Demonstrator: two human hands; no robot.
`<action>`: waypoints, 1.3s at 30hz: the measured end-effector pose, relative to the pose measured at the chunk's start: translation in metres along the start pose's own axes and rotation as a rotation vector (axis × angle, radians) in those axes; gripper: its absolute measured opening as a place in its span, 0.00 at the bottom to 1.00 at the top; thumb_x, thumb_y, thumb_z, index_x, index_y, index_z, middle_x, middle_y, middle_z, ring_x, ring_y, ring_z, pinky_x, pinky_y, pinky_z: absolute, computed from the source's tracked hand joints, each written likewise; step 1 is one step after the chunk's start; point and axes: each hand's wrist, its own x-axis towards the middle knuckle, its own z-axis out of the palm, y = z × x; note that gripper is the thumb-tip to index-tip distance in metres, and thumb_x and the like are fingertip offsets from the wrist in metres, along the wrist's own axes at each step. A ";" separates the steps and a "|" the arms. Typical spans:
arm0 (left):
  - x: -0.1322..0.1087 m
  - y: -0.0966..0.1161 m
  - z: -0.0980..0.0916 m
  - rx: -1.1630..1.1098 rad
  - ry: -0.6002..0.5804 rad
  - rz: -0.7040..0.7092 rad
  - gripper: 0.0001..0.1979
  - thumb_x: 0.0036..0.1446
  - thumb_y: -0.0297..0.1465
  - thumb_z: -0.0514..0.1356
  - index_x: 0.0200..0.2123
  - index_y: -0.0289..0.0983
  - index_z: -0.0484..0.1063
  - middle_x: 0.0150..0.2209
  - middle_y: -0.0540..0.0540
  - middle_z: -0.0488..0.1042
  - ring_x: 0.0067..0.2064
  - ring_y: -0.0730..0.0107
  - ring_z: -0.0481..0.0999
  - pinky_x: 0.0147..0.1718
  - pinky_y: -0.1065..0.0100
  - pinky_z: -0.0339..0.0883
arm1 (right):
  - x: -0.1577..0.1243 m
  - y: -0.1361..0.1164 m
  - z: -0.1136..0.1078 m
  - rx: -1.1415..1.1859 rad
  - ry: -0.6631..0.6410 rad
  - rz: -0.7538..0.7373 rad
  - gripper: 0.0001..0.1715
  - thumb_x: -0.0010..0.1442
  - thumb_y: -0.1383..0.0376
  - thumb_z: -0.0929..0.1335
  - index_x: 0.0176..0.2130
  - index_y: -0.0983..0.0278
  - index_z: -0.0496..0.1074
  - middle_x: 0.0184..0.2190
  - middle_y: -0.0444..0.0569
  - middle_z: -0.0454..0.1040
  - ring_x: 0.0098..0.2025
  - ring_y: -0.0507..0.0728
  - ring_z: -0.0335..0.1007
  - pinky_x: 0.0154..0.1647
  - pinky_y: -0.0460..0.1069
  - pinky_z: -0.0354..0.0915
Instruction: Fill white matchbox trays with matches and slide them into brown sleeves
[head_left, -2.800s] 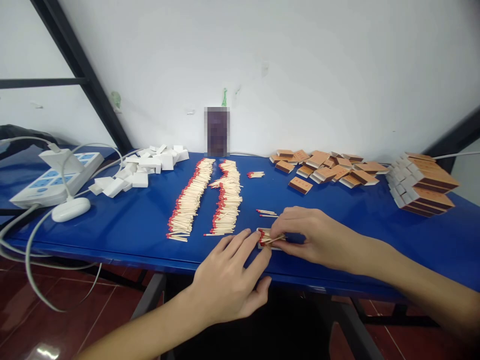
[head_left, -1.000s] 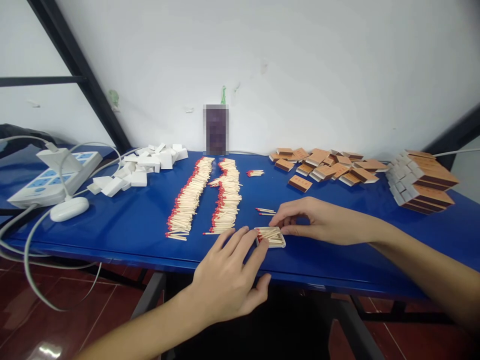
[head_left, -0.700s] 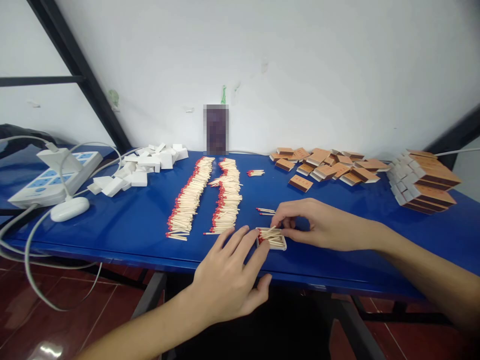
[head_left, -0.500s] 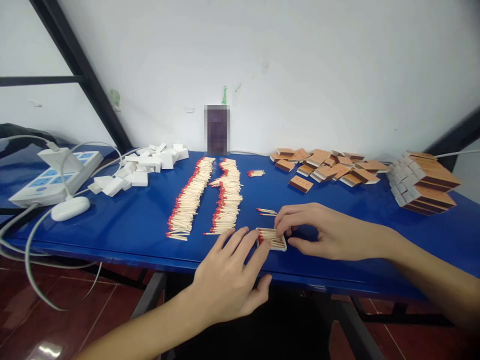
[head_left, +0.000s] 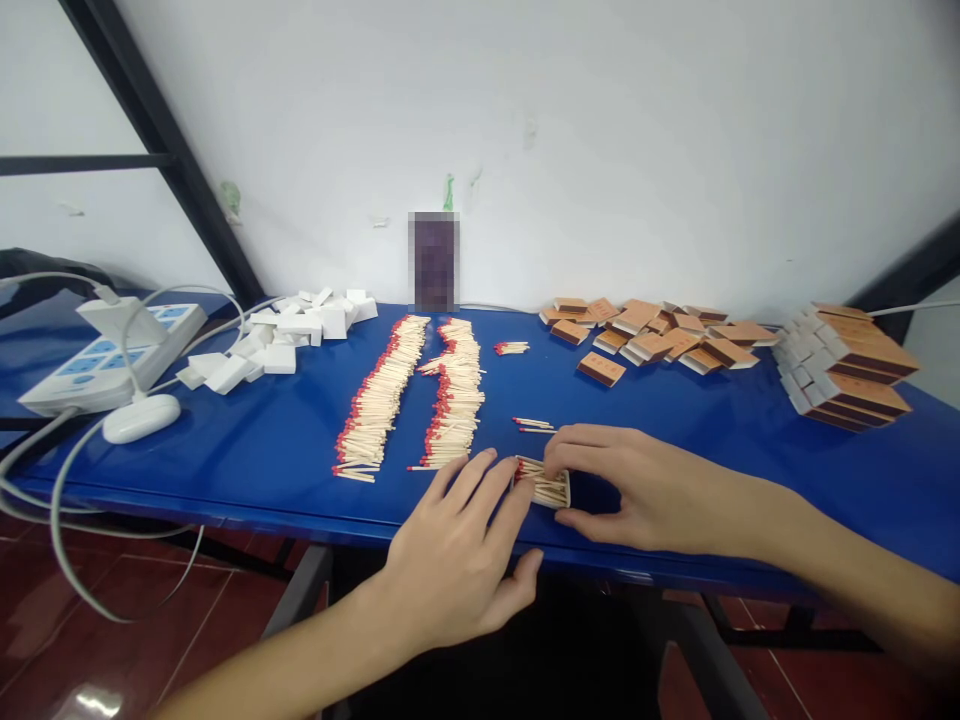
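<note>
A small white matchbox tray (head_left: 568, 490) filled with red-headed matches (head_left: 545, 482) lies near the table's front edge. My right hand (head_left: 637, 487) has its thumb and fingers closed around the tray's right part, fingertips at the far side and thumb at the near corner. My left hand (head_left: 459, 558) stretches over the table edge with fingers apart, the index fingertip on the match heads at the tray's left end. A few loose matches (head_left: 534, 424) lie just behind the tray. Two long rows of matches, a left row (head_left: 381, 395) and a right row (head_left: 454, 400), run away from me.
White empty trays (head_left: 281, 335) are heaped at the back left, beside a power strip (head_left: 112, 350) with cables. Orange matchbox sleeves (head_left: 652, 330) lie scattered at the back right. Stacked matchboxes (head_left: 847, 365) stand farther right. Several matches (head_left: 512, 348) form a small bunch behind.
My right hand has shifted slightly left and toward me, its thumb now against the tray's near corner. The left hand has hardly moved.
</note>
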 end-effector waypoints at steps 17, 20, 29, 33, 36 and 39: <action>0.000 0.000 0.000 -0.011 -0.003 0.005 0.24 0.62 0.37 0.55 0.56 0.29 0.70 0.56 0.35 0.73 0.58 0.46 0.70 0.55 0.49 0.68 | -0.007 0.001 0.011 -0.018 0.073 -0.036 0.11 0.67 0.60 0.63 0.40 0.62 0.73 0.49 0.54 0.73 0.50 0.59 0.71 0.53 0.55 0.68; 0.000 0.000 0.000 -0.008 -0.002 0.016 0.24 0.62 0.37 0.55 0.56 0.29 0.70 0.56 0.36 0.73 0.58 0.46 0.70 0.55 0.50 0.68 | -0.006 0.002 0.012 -0.023 0.082 -0.035 0.11 0.67 0.60 0.64 0.39 0.62 0.73 0.49 0.54 0.73 0.49 0.59 0.72 0.52 0.55 0.68; 0.000 -0.001 0.000 0.003 -0.012 0.024 0.23 0.62 0.37 0.55 0.56 0.30 0.70 0.57 0.36 0.72 0.59 0.46 0.70 0.55 0.49 0.68 | -0.006 0.000 0.013 0.000 0.134 -0.023 0.09 0.64 0.64 0.65 0.43 0.61 0.75 0.48 0.53 0.75 0.49 0.59 0.73 0.52 0.54 0.69; 0.001 -0.001 0.000 0.000 -0.012 0.020 0.23 0.62 0.37 0.55 0.56 0.30 0.70 0.57 0.36 0.72 0.59 0.47 0.70 0.55 0.50 0.68 | -0.004 -0.003 0.012 0.045 0.136 0.010 0.05 0.63 0.65 0.66 0.36 0.62 0.73 0.45 0.52 0.76 0.46 0.58 0.74 0.49 0.53 0.70; 0.001 -0.001 0.000 -0.004 0.001 0.029 0.23 0.62 0.37 0.55 0.56 0.30 0.70 0.56 0.36 0.72 0.59 0.47 0.70 0.55 0.50 0.68 | -0.004 -0.004 0.011 0.060 0.138 0.037 0.04 0.62 0.67 0.66 0.38 0.61 0.72 0.42 0.51 0.76 0.43 0.58 0.73 0.45 0.53 0.70; 0.000 0.000 0.000 0.007 0.019 0.039 0.23 0.63 0.36 0.55 0.56 0.29 0.70 0.57 0.37 0.73 0.59 0.47 0.70 0.55 0.51 0.68 | -0.005 -0.003 0.014 0.058 0.137 0.048 0.10 0.62 0.67 0.66 0.44 0.61 0.72 0.42 0.50 0.76 0.43 0.58 0.73 0.44 0.53 0.70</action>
